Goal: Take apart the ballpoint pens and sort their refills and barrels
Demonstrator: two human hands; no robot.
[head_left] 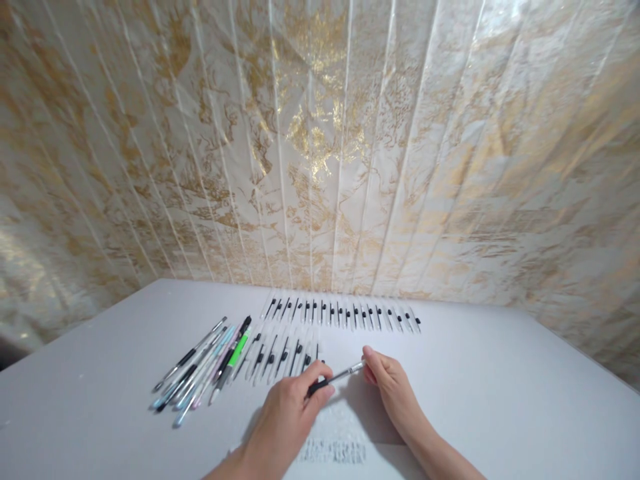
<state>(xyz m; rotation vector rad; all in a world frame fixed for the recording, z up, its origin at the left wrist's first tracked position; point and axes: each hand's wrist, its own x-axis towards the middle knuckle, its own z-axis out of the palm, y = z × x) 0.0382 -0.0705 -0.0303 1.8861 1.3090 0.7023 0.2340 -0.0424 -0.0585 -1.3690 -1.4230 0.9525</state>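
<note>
My left hand [293, 407] is closed round the black grip of a slim pen [345, 373]. From there the pen slants up to the right, its clear end meeting the pinched fingers of my right hand [393, 387]. Both hands hold it just above the white table. Left of my left hand lies a short row of clear pens [271, 359] with black parts, the nearest ones partly hidden by my fingers. Beneath my hands is a pale sheet with small dark marks [340, 451], too blurred to read.
Along the back of the white table [475, 373] runs a longer row of similar clear pens [340, 315]. To the left, assorted pens lie in a loose heap [193, 370], one of them with a bright green section [239, 348]. A gold-patterned curtain [320, 147] hangs behind the table.
</note>
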